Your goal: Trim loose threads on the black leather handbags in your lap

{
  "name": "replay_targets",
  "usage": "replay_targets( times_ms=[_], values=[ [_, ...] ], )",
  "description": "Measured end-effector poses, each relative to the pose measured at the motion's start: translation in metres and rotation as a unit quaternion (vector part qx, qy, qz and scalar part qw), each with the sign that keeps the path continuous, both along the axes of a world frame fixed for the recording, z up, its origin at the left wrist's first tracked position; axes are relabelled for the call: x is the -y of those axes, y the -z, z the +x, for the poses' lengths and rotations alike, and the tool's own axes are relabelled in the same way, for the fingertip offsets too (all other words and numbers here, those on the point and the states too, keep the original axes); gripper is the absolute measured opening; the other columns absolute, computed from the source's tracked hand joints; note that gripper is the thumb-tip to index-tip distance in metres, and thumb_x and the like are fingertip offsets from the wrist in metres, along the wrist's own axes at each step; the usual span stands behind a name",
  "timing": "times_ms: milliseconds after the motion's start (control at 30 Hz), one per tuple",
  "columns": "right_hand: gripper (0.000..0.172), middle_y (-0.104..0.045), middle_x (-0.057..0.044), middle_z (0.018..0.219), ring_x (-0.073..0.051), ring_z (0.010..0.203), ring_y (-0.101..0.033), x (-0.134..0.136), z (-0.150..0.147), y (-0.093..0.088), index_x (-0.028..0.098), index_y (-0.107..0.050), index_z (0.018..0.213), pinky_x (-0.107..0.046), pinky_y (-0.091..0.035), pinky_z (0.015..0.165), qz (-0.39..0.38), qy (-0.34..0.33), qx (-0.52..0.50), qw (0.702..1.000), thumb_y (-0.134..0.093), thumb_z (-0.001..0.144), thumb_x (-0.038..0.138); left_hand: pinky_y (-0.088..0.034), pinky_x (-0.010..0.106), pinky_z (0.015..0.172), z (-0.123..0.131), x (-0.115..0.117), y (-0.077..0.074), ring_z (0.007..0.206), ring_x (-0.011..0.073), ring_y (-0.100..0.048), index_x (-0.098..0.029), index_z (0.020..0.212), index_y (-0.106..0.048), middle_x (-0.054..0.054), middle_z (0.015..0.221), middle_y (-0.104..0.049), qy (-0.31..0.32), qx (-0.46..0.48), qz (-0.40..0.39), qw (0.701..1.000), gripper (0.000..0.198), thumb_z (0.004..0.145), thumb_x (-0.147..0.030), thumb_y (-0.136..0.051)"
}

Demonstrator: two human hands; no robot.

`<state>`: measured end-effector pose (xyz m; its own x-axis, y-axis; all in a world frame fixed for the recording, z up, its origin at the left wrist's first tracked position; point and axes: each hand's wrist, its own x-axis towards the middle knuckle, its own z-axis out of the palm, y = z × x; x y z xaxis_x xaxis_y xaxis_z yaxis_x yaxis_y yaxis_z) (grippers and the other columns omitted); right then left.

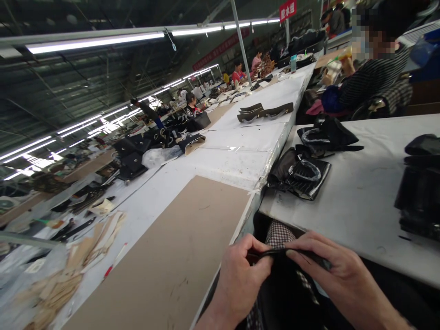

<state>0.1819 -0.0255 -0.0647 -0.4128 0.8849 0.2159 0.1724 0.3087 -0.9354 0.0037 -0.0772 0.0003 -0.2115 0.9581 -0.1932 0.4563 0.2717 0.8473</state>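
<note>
Low in the view, my left hand (242,277) pinches one end of a thin black leather-like edge (279,251) between thumb and fingers. A short way to the right, my right hand (338,268) grips the same edge, thumb below and fingers above. The edge runs taut and nearly level between both hands, over my lap. A dark mass hangs below it, and I cannot tell whether that belongs to the piece or to clothing. A checked sleeve or cloth (279,234) shows just behind the edge.
A brown board (172,247) covers the near white table. On the right-hand table lie black bags with wrapped handles (305,176) and a dark stack (421,197). A red-capped pen (115,261) and tan strips (92,247) lie left. A person in a striped top (374,73) sits ahead.
</note>
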Motion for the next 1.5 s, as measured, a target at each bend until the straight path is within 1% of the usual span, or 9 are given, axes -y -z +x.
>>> replay_targets(
  times_ms=[267,367,500,600,833,1100,1300,1400,1500],
  values=[
    [0.013,-0.067,0.002,0.085,-0.013,0.081,-0.065,0.002,0.006,-0.005,0.027,-0.070,0.094,-0.017,-0.050,0.074,-0.020,-0.014,-0.026,0.999,-0.064,0.089,0.036,-0.053,0.022,0.075,0.003,0.008,0.006,0.078,0.0155,-0.068,-0.018,0.082,-0.068,0.001,0.084,-0.072,0.021,0.020,0.069,0.997,0.004,0.081,-0.019,-0.064],
    [0.013,-0.068,0.001,0.087,-0.015,0.083,-0.066,0.002,0.014,-0.005,0.026,-0.070,0.093,-0.017,-0.051,0.076,-0.023,-0.016,-0.028,0.999,-0.063,0.089,0.037,-0.054,0.022,0.076,0.007,0.017,0.015,0.083,0.0169,-0.069,-0.019,0.089,-0.069,0.002,0.091,-0.073,0.027,0.018,0.117,0.993,0.010,0.080,-0.021,-0.064],
    [0.015,-0.069,-0.001,0.094,-0.018,0.088,-0.065,0.001,0.030,-0.002,0.025,-0.071,0.092,-0.019,-0.052,0.079,-0.039,0.016,-0.025,0.999,-0.064,0.087,0.038,-0.055,0.025,0.081,0.028,0.027,0.036,0.088,0.0188,-0.070,-0.022,0.092,-0.067,0.004,0.100,-0.074,0.006,-0.023,0.223,0.974,0.013,0.079,-0.022,-0.065],
    [0.015,-0.069,-0.002,0.094,-0.019,0.091,-0.065,0.000,0.043,0.000,0.025,-0.072,0.089,-0.022,-0.052,0.082,-0.054,0.039,-0.028,0.997,-0.063,0.088,0.038,-0.056,0.026,0.078,0.050,0.026,0.049,0.083,0.0187,-0.071,-0.023,0.089,-0.064,0.003,0.097,-0.075,-0.014,-0.068,0.294,0.953,0.013,0.079,-0.014,-0.063],
    [0.012,-0.070,-0.004,0.095,-0.021,0.095,-0.065,0.000,0.064,0.009,0.024,-0.072,0.089,-0.027,-0.053,0.085,-0.072,0.059,-0.048,0.994,-0.063,0.089,0.033,-0.057,0.024,0.079,0.081,0.015,0.058,0.084,0.0177,-0.072,-0.025,0.094,-0.060,0.002,0.092,-0.075,0.008,-0.138,0.395,0.908,0.028,0.074,-0.006,-0.060],
    [0.012,-0.070,-0.006,0.098,-0.023,0.098,-0.064,-0.003,0.068,0.018,0.022,-0.071,0.090,-0.032,-0.052,0.089,-0.083,0.054,-0.045,0.994,-0.063,0.089,0.032,-0.056,0.026,0.085,0.086,0.015,0.064,0.090,0.0199,-0.072,-0.022,0.097,-0.061,0.005,0.095,-0.076,0.023,-0.137,0.398,0.907,0.028,0.075,-0.006,-0.059],
    [0.015,-0.069,-0.005,0.097,-0.022,0.097,-0.064,-0.003,0.051,0.007,0.023,-0.071,0.092,-0.028,-0.053,0.085,-0.072,0.071,-0.010,0.995,-0.063,0.089,0.036,-0.056,0.025,0.083,0.062,0.013,0.053,0.089,0.0186,-0.071,-0.023,0.094,-0.062,0.004,0.097,-0.074,0.013,-0.082,0.334,0.939,0.020,0.078,-0.011,-0.060],
    [0.015,-0.068,-0.003,0.096,-0.019,0.093,-0.065,-0.005,0.041,-0.003,0.024,-0.069,0.095,-0.025,-0.054,0.082,-0.025,0.070,0.034,0.997,-0.061,0.090,0.035,-0.055,0.026,0.084,0.040,0.012,0.044,0.091,0.0198,-0.070,-0.023,0.091,-0.065,0.004,0.102,-0.074,0.021,-0.032,0.253,0.967,0.012,0.079,-0.021,-0.063],
    [0.023,-0.065,-0.005,0.111,-0.020,0.101,-0.064,-0.010,0.034,-0.015,0.027,-0.064,0.112,-0.027,-0.053,0.088,0.074,0.042,0.083,0.993,-0.060,0.090,0.031,-0.055,0.028,0.086,0.022,0.010,0.034,0.094,0.0217,-0.069,-0.023,0.092,-0.069,0.005,0.106,-0.073,0.049,0.032,0.189,0.980,0.014,0.081,-0.029,-0.063]
  ],
)
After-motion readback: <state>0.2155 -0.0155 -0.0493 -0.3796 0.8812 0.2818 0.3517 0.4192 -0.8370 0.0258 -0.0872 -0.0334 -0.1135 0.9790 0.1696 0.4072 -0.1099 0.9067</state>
